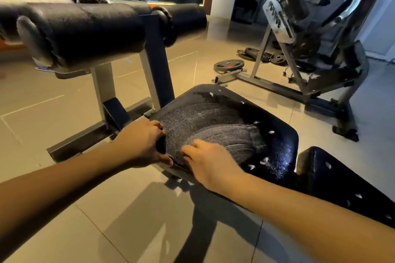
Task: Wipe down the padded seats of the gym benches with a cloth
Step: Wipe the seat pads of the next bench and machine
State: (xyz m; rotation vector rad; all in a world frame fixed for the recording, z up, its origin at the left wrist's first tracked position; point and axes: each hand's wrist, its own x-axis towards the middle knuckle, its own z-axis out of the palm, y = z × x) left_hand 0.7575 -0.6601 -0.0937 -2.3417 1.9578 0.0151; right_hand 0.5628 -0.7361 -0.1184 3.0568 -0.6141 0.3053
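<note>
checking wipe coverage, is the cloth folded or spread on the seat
Spread: the cloth lies flat over much of the padded seat, left hand gripping its edge, right hand on it.

The padded seat point(277, 145) is black vinyl with a pebbled grain, glossy where the light catches it and nicked in spots that show white. The back pad point(342, 181) has the same skin and nicks. Over the seat lies a dark grey cloth point(213, 130), matt and finely napped. The roller pads point(89, 28) are dull, rough black foam. The frame point(102, 83) is painted metal, the floor tiles point(53, 96) smooth and shiny.
</note>
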